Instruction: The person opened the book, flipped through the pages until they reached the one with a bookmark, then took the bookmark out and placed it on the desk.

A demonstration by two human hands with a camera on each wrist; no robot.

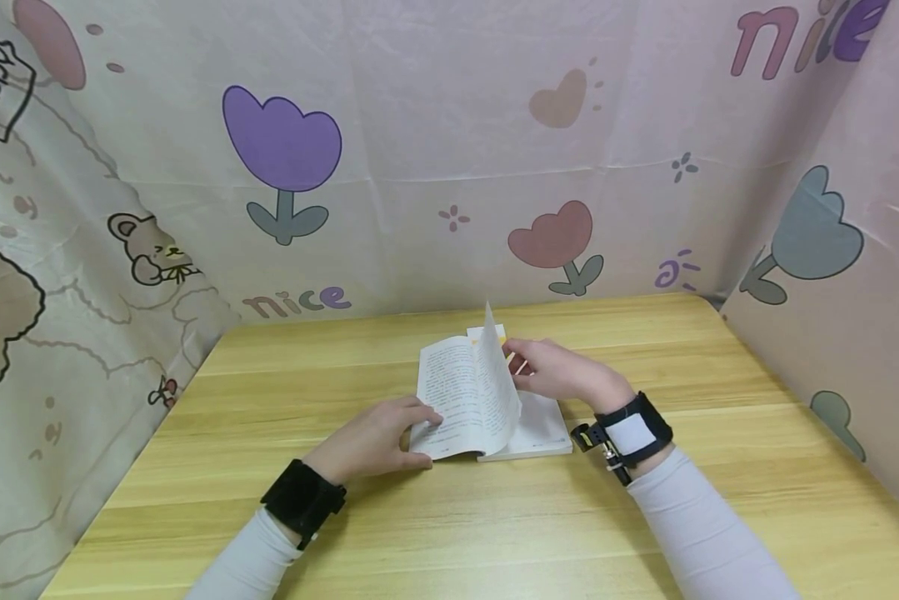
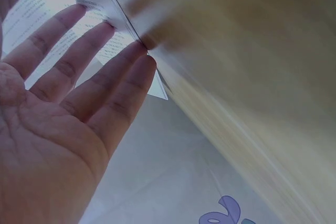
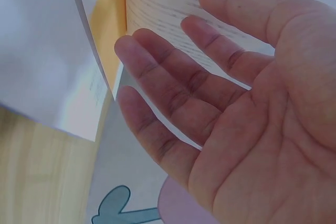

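An open book (image 1: 449, 392) with printed pages lies on the wooden table. One leaf (image 1: 497, 383) stands up from its middle, between the left-hand pages and the mostly blank right-hand page (image 1: 542, 425). My left hand (image 1: 382, 435) rests at the book's left edge, fingertips on the printed page and thumb by its lower corner. In the left wrist view its fingers (image 2: 63, 72) are extended against the paper. To the right of the raised leaf is my right hand (image 1: 550, 368), its fingers (image 3: 173, 93) slightly bent and spread, the fingertips close to the paper with nothing gripped.
A white and yellow piece (image 1: 486, 332) juts out past the book's far edge. Wooden table (image 1: 314, 375) surface surrounds the book. Behind and at both sides hangs a printed cloth (image 1: 419, 150) with flowers and lettering. Both wrists wear black straps (image 1: 302, 502).
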